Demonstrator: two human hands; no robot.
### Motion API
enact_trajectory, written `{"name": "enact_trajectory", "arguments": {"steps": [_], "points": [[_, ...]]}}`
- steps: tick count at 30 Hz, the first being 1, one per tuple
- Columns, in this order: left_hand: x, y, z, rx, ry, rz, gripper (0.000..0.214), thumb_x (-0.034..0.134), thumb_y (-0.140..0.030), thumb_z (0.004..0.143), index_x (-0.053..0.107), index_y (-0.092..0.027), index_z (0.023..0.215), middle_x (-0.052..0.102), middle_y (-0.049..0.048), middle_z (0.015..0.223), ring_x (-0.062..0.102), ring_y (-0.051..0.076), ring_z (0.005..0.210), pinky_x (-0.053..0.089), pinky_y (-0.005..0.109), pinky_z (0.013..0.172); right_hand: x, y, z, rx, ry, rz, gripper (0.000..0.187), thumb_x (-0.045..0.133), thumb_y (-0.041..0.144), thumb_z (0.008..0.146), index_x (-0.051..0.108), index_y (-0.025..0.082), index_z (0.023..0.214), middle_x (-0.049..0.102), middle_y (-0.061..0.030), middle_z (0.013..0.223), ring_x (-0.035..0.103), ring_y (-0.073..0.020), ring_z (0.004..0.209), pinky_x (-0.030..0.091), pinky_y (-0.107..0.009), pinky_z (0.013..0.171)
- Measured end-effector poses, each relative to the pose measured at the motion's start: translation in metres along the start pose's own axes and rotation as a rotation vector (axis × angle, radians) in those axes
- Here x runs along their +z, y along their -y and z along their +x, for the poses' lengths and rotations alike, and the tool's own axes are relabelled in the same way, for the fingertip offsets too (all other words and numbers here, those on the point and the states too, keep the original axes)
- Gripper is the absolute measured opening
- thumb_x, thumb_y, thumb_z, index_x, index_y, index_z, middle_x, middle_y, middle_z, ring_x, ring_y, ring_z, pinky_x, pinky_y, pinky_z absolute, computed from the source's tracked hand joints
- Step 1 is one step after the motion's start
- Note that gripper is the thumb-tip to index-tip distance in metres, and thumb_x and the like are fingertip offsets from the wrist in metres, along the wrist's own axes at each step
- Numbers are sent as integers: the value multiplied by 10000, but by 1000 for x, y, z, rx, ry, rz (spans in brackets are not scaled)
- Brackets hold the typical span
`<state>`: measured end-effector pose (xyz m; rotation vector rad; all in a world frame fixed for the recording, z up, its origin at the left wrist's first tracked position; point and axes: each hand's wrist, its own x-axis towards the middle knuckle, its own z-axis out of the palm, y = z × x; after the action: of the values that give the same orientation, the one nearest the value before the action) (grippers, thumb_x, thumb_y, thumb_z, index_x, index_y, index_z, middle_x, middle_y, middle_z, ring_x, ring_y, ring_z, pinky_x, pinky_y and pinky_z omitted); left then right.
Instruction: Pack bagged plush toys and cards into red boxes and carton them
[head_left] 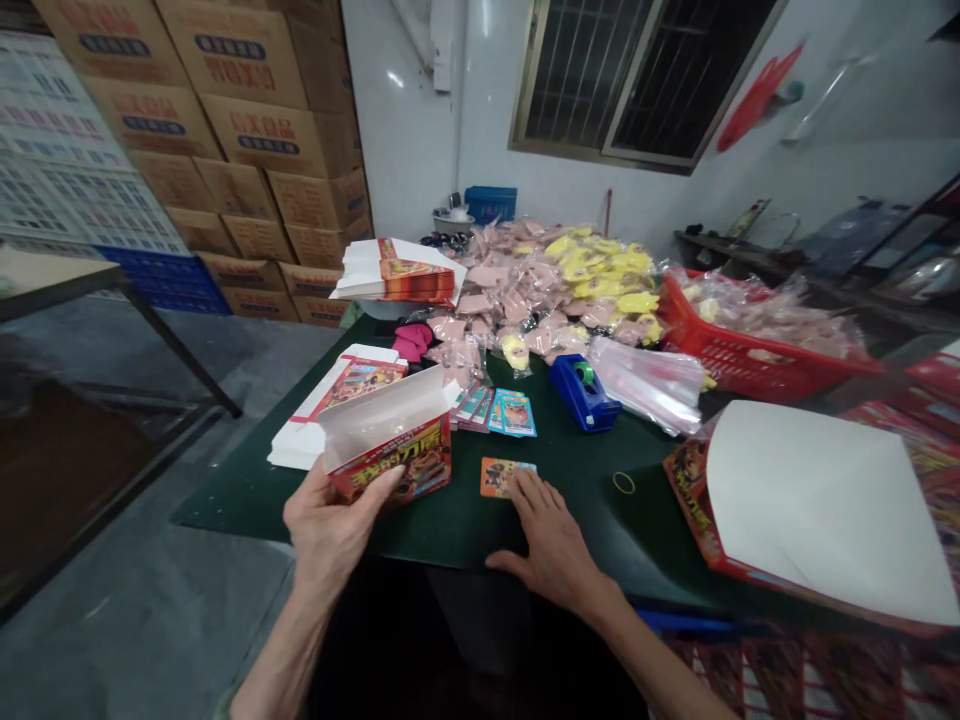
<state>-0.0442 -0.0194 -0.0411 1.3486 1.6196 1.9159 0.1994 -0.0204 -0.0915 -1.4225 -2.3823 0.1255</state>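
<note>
A white wall (405, 150) and stacked cartons (255, 130) stand behind a dark green table (577, 535) bearing a blue tape dispenser (585, 393). Left of the dispenser and nearer the person, the left hand (330, 520) holds an open printed box (429, 462), thumb on its front. Between that box and the dispenser's near side, the right hand (551, 530), fingers loosely spread and thumb apart, has its fingertips over the right end of an orange card (495, 478). Being thin and flat, the card could skid instead of lifting; a hard thumb could buckle the box's wall; swinging the box dispenser-ward might scatter the blue cards (514, 413). The box's opening faces up, its lettering toward the person; its long axis runs left to right, the dispenser-side end slightly farther away. The card's long axis also lies left to right.
</note>
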Motion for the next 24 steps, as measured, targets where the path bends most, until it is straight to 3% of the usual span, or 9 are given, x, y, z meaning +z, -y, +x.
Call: {"name": "enact_trajectory", "arguments": {"steps": [3,7,10,13,16,17,20,22,24], "points": [[-6,5,1,-9,34,29,328,793,-325,558,684,-125,794,723,31,707,669,164,586,574,230,564,-6,4,-20,-147,-118,90,335,625,362,813,593,159,1077,624,-120,1159,541,-257,1132,436,-445,962],[-9,15,-1,-33,75,54,337,785,-345,569,686,-127,806,726,38,727,673,172,602,578,244,579,-7,9,-40,-298,-163,96,286,622,277,820,580,168,1081,648,-102,1073,577,-238,1011,476,-413,852],[-9,18,-1,-26,72,50,352,777,-355,582,686,-128,835,728,39,753,677,176,628,582,256,606,-5,9,-44,-323,-272,116,130,509,118,867,598,188,930,655,-47,847,591,-161,781,473,-306,693],[-9,18,0,-19,76,43,346,774,-359,585,683,-129,827,726,36,751,671,171,621,580,257,606,-18,2,-28,-248,-450,108,178,438,84,885,576,189,926,614,-32,762,568,-140,689,452,-262,632],[-8,16,1,-11,73,36,340,772,-359,590,681,-129,823,723,35,747,670,171,628,577,255,606,-48,-12,12,-28,-569,-120,277,385,141,914,546,163,1138,624,-71,853,583,-167,753,448,-272,671],[-7,16,1,-11,71,35,341,771,-359,592,681,-129,827,723,35,748,671,172,631,576,255,608,-58,-15,29,68,-504,-237,321,348,143,920,550,158,1170,622,-86,869,582,-182,781,440,-283,681],[-7,15,1,-18,77,30,341,768,-366,598,681,-130,829,721,36,746,669,173,633,573,257,607,-73,-19,82,283,-107,-466,357,317,167,914,649,130,1040,612,-154,958,555,-252,938,415,-326,731],[-7,15,1,-21,79,28,344,766,-371,599,682,-130,829,721,39,750,669,175,639,572,258,609,-66,-17,112,318,50,-481,362,377,284,908,686,98,932,611,-195,1009,537,-295,994,414,-349,752],[-7,16,1,-25,76,24,352,766,-372,598,683,-129,839,721,39,749,669,175,639,571,255,603,-52,-15,135,331,109,-456,425,428,416,883,699,89,905,624,-210,1015,548,-305,996,419,-353,758]]}}
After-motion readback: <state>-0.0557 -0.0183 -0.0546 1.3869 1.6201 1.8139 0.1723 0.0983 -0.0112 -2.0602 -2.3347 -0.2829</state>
